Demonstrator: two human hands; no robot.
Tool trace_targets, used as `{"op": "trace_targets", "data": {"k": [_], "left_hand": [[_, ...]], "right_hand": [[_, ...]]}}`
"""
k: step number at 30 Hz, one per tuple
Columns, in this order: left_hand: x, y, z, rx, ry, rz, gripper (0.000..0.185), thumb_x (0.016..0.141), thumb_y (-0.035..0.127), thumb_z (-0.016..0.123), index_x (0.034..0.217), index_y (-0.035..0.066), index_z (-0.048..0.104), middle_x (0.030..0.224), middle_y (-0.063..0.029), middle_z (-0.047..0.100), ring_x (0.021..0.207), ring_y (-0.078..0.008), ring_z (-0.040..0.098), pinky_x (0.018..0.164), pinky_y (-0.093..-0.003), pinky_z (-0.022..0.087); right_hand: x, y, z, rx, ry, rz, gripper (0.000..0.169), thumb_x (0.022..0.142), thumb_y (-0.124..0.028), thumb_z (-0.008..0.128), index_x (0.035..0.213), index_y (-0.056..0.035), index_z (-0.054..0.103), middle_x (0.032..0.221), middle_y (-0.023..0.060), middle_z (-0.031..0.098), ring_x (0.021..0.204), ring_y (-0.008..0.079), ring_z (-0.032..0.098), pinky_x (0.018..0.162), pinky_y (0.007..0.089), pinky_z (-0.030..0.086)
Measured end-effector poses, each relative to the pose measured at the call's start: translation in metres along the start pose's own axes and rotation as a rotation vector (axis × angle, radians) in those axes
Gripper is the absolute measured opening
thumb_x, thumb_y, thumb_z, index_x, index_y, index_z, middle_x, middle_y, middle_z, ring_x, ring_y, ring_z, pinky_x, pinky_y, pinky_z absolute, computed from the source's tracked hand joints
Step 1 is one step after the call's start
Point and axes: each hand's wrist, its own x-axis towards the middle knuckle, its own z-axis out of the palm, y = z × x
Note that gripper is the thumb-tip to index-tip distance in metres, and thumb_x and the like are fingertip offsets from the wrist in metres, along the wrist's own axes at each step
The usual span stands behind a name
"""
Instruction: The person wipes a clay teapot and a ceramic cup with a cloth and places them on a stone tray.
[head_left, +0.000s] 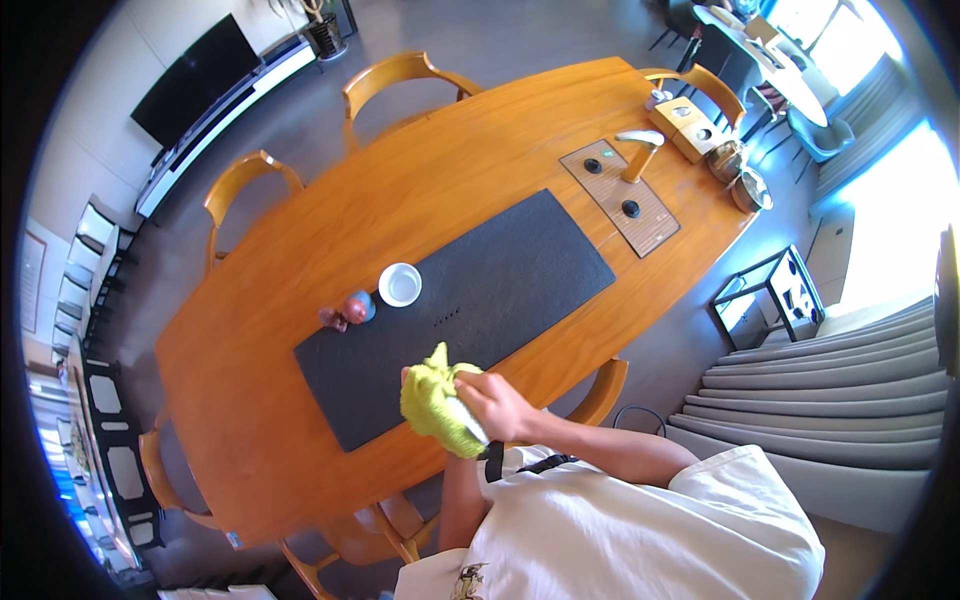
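Observation:
In front of my body, a bright yellow-green terry cloth (433, 397) is bunched up between both hands, above the near edge of the tea table. My right hand (496, 405) grips it from the right with curled fingers. Most of my left hand (406, 374) is hidden behind the cloth; only a bit of finger shows at its left side. A white edge of some object (466, 421) peeks out from the cloth beside my right hand; its kind cannot be made out. Beyond my hands, a white cup (400, 285) stands at the far edge of the black stone tea tray (517, 262).
Left of the cup sit a reddish-blue ball-like ornament (359, 307) and a small brown figurine (334, 319). To the right are a built-in kettle panel (619, 196) with a tap (637, 154), wooden boxes (686, 127) and metal pots (750, 189). Wooden chairs (397, 71) surround the wooden table (255, 375).

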Motion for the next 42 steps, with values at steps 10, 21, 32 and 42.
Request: {"op": "trace_targets", "data": {"k": [10,21,32,42], "left_hand": [[0.005,-0.003,0.016,0.313,-0.273,-0.03,0.042,0.09,0.032,0.054,0.125,0.01,0.045,0.119,-0.0063,0.051,0.114,-0.0211,0.048,0.099,-0.035,0.035],[0.022,-0.013,-0.012,0.332,-0.66,-0.134,0.038,0.092,0.037,0.047,0.122,0.014,0.043,0.118,-0.0046,0.048,0.114,-0.0193,0.046,0.098,-0.0359,0.034],[0.044,0.006,-0.006,0.402,-0.8,-0.096,0.025,0.084,0.035,0.057,0.1,0.017,0.05,0.094,-0.0014,0.052,0.093,-0.018,0.055,0.08,-0.0352,0.044],[0.021,-0.024,0.006,0.169,-0.609,-0.083,0.024,0.082,0.036,0.06,0.088,0.015,0.053,0.083,-0.0012,0.055,0.08,-0.0176,0.057,0.069,-0.0334,0.044]], "right_hand": [[0.023,0.008,0.007,0.227,0.287,0.303,0.06,0.097,-0.047,0.03,0.082,0.0035,0.059,0.075,0.011,0.06,0.073,0.0164,0.055,0.071,0.034,0.043],[0.019,0.004,0.036,0.029,0.311,0.136,0.047,0.092,-0.038,0.045,0.069,0.003,0.05,0.063,0.0204,0.054,0.059,0.0287,0.054,0.057,0.04,0.041],[0.011,0.004,0.013,-0.164,0.393,-0.257,0.024,0.09,-0.023,0.055,0.081,-0.003,0.048,0.061,0.0151,0.06,0.055,0.0262,0.063,0.046,0.0328,0.049],[-0.013,0.02,0.01,-0.071,0.147,-0.202,0.031,0.091,-0.03,0.055,0.098,0.0003,0.051,0.084,0.015,0.056,0.072,0.0278,0.059,0.063,0.034,0.049]]}}
